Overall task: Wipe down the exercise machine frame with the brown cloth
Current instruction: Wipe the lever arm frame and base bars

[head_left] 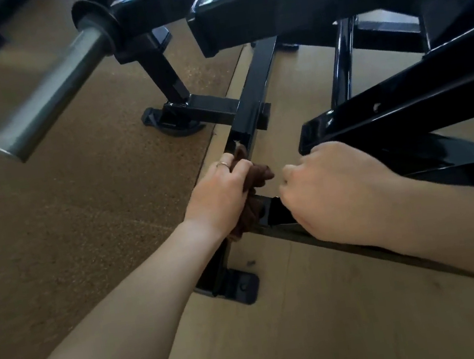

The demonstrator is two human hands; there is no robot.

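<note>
The wiping is under way low on the machine. The left hand (221, 192) grips the bunched brown cloth (256, 173), fingers curled over it, and presses it against the glossy black square-tube frame bar (258, 84) that runs along the floor, just where that bar meets a crosspiece near the bolted black foot plate (239, 286). Part of the cloth spills out toward the right and another fold hangs below the wrist. The right hand (331, 193) sits just beside it, fingers curled inward; it seems to rest on or steady itself against the lower crosspiece, though whether it actually holds anything cannot be told from this angle.

By my reading, the step in hand is cleaning this floor-level junction. The next move probably calls for sliding the cloth up the long bar away from the body, keeping pressure on the top face and then the sides, and re-gathering the loose fold so it does not drag on the tan wooden floor (314, 336). The grey steel weight peg (45, 100) up left and the slanted black beams (404, 111) to the right look still to be done.
</note>
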